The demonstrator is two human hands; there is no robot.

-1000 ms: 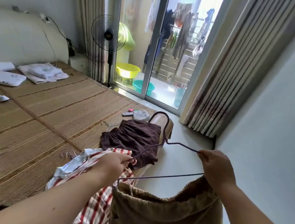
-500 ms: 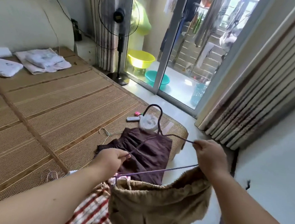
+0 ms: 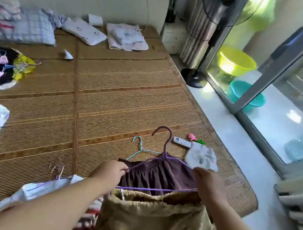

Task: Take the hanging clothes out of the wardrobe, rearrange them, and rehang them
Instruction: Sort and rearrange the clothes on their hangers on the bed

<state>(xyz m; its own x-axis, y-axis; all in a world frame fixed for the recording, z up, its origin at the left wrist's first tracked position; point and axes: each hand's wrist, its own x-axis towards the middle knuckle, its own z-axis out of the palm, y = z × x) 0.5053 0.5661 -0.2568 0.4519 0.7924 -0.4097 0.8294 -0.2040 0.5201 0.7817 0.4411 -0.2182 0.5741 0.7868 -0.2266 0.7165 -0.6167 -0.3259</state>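
Observation:
A purple wire hanger point(image 3: 164, 148) hangs between my two hands over the bed's near end. My left hand point(image 3: 110, 172) pinches its left shoulder and my right hand point(image 3: 208, 184) grips its right end. Tan drawstring shorts point(image 3: 150, 216) hang from the hanger's lower bar. Beneath the hanger a dark brown garment point(image 3: 156, 177) lies on the bamboo mat point(image 3: 112, 97), on a light blue hanger point(image 3: 140, 147). A red-striped white garment point(image 3: 39, 191) lies under my left forearm.
A remote point(image 3: 181, 142), a pink clip point(image 3: 192, 137) and a grey cloth point(image 3: 200, 157) lie by the brown garment. Pillows point(image 3: 84, 30) and folded cloths are at the bed's head, clothes piles point(image 3: 4, 67) at left. A fan base point(image 3: 193, 77), basins point(image 3: 236, 61) and a glass door stand right.
The view has swung left and down over the bed. Both hands have carried the hanger with the tan shorts lower, over the brown garment, keeping the same hold.

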